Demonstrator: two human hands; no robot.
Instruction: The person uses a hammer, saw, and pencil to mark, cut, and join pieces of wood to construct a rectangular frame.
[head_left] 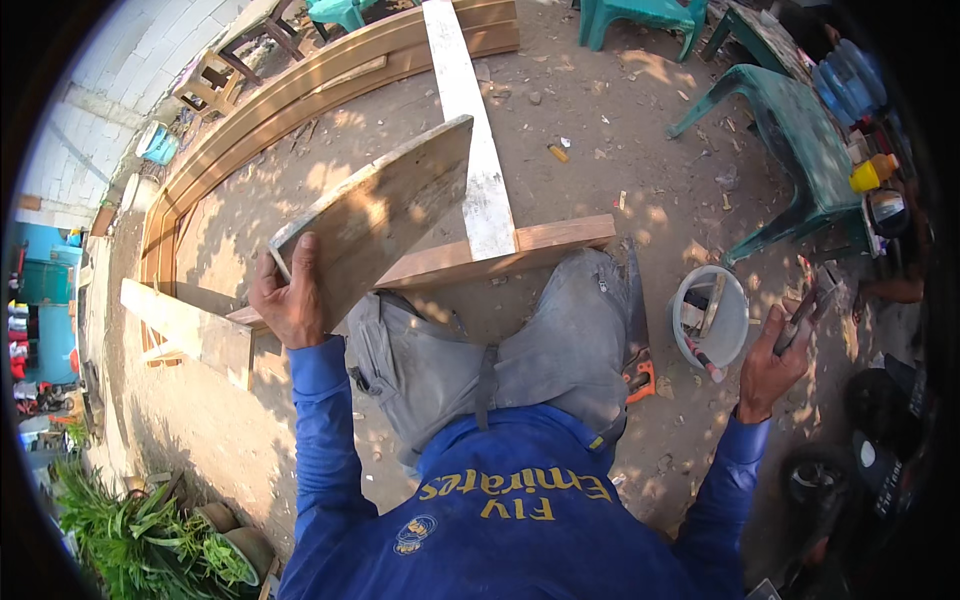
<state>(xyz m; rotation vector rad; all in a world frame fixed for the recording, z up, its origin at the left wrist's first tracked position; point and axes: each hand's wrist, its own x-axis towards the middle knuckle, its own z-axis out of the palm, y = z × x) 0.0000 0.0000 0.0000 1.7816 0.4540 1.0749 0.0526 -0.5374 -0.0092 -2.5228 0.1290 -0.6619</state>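
Observation:
My left hand (293, 295) grips the lower left end of a worn wooden board (385, 200), thumb on its near face. The board is tilted up in front of my knees. Behind it, a thick timber beam (560, 236) lies across the ground, with a whitish plank (470, 130) resting on it and running away from me. A pale board (195, 325) sits at the beam's left end. Out to the right, my right hand (775, 360) is closed around a dark metal hand tool (822, 292); its exact kind is unclear.
A white bucket (735, 325) holding tools stands between my right leg and right hand. An orange-handled saw (640, 380) is beside my right leg. A long brown timber frame (300, 95) lies beyond. Green plastic chairs (790, 130), potted plants (150, 530) and a motorbike (830, 470) surround the area.

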